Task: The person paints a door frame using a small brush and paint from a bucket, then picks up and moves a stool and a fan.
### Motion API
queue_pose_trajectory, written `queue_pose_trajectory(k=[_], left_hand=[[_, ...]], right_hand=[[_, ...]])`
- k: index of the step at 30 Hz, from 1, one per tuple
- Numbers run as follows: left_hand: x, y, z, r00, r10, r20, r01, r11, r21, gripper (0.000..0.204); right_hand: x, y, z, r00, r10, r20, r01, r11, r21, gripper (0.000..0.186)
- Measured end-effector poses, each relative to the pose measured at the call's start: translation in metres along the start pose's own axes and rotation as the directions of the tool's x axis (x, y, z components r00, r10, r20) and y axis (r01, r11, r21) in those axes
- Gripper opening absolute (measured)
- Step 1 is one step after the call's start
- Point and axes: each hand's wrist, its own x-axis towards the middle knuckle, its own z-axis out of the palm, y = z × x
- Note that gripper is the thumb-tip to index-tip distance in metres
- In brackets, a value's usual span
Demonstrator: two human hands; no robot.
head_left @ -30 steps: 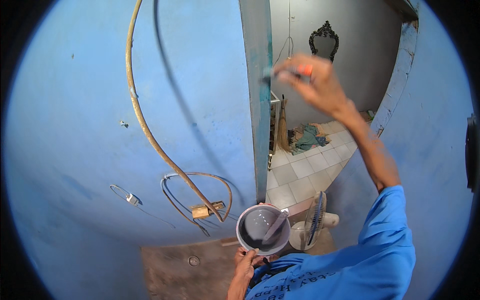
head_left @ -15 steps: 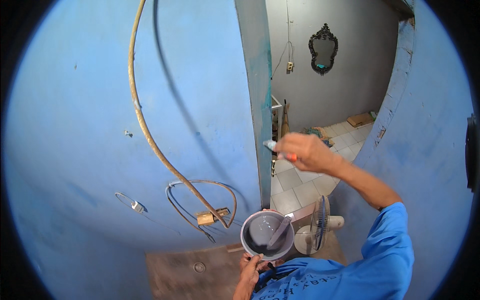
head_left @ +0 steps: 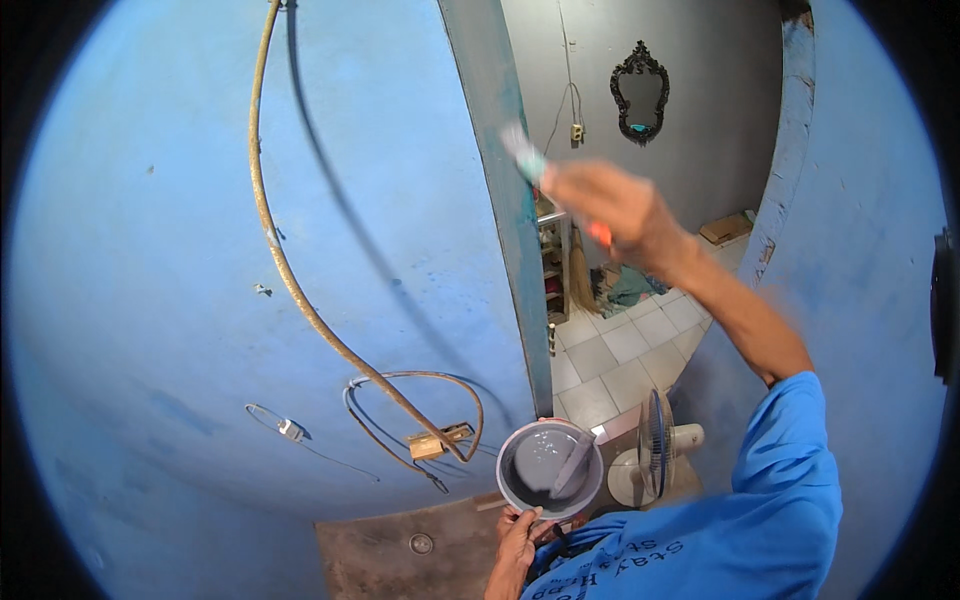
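Observation:
My right hand [head_left: 615,205] is raised and closed around a paintbrush [head_left: 523,150] with an orange-tipped handle. The pale bristles, smeared by motion, are at the grey-green door frame [head_left: 500,150]; whether they touch it I cannot tell. Low in front of me, my left hand [head_left: 520,535] grips the near rim of a bucket [head_left: 503,478] of grey paint. A flat, paint-coated stick or scraper [head_left: 573,466] leans inside the bucket against its right side.
A standing fan [head_left: 655,445] is just right of the bucket. A thick cable [head_left: 272,235] hangs down the blue wall [head_left: 150,250] to a wooden block [head_left: 440,440]. Through the doorway are a tiled floor [head_left: 625,345], a broom [head_left: 581,275] and a black-framed mirror [head_left: 638,92].
My right hand has moved up with the paintbrush, higher along the door frame. My left hand still grips the bucket, and the whole view has shifted slightly.

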Motion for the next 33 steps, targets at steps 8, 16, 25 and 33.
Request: queue_pose_trajectory(k=[8,16,25,33], left_hand=[[-0.003,0.003,-0.004,0.999,0.022,-0.038,-0.022,1.0,0.001,0.027],[-0.002,-0.001,-0.001,0.998,0.041,-0.046,-0.043,0.999,-0.032,0.027],[-0.001,-0.003,-0.005,0.998,0.042,-0.037,-0.043,0.999,-0.015,0.028],[-0.001,-0.007,-0.008,0.998,0.039,-0.057,-0.04,0.999,-0.011,0.021]], right_hand=[[0.024,0.014,-0.016,0.939,0.248,0.24,-0.32,0.883,0.343,0.018],[0.048,0.022,-0.022,0.932,0.206,-0.299,-0.143,0.965,0.221,0.018],[0.007,0.029,-0.005,0.759,0.644,-0.091,-0.531,0.694,0.486,0.017],[-0.014,0.01,-0.001,0.928,0.371,0.033,-0.349,0.836,0.423,0.018]])
